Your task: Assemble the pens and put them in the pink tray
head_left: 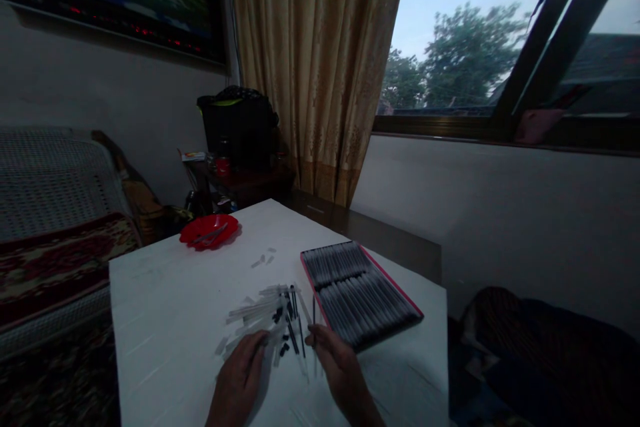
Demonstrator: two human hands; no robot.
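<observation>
Loose pen parts lie in a pile on the white table (170,307). Among them are clear plastic tubes (255,310), small black caps (285,349) and thin dark sticks (293,335) that look like refills. My left hand (243,370) is at the pile's near left side, thumb and fingers pressed together; what they hold, if anything, is hidden. On the pile's right, my right hand (334,355) pinches a slim, translucent pen tube (303,307) between thumb and fingers. Beside that hand lies a flat, pink-edged box (387,271) filled with two rows of clear and dark pens.
A red scalloped dish (209,232) with a few thin pieces in it stands at the table's far left. Several short clear pieces (263,259) lie mid-table. Beyond are a woven chair (55,180), a side table with a black bag (237,123), and a curtain (315,67).
</observation>
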